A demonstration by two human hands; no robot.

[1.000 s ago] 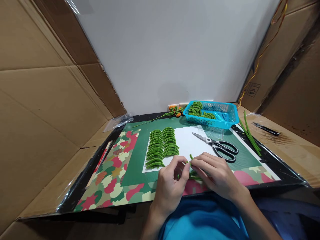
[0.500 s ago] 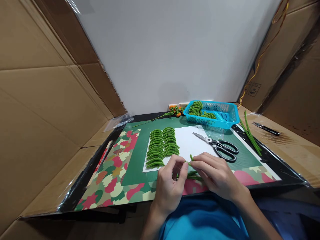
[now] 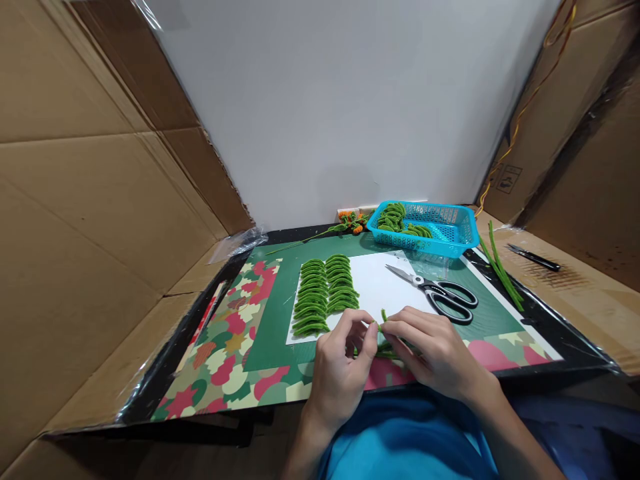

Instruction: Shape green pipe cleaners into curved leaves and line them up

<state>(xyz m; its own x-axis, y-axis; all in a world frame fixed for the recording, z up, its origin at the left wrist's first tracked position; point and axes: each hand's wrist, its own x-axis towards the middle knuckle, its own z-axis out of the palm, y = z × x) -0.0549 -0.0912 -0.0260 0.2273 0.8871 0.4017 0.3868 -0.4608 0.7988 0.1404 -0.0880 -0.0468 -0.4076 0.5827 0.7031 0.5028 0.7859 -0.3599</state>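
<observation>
Between the fingertips of my left hand (image 3: 345, 360) and my right hand (image 3: 430, 343) is a short piece of green pipe cleaner (image 3: 384, 315), both hands pinching it. One end of it sticks up by the right fingertips. More green pipe cleaners (image 3: 387, 352) lie on the mat beneath my hands, partly covered by them. Just beyond my left hand, two columns of curved green pipe-cleaner pieces (image 3: 311, 297) rest on a white sheet (image 3: 373, 283). Black-handled scissors (image 3: 435, 290) lie with their blades apart, past my right hand.
A blue basket (image 3: 450, 250) at the back holds more curved green pieces. Orange flowers on a green stem (image 3: 350, 220) lie left of it. At right are long green pipe cleaners (image 3: 503, 273) and a black-handled tool (image 3: 535, 257). Cardboard walls (image 3: 100, 200) flank the green mat (image 3: 270, 327).
Almost nothing differs. The fingertips have shifted very slightly around the green pipe cleaner; the laid-out pieces and scissors stay in place.
</observation>
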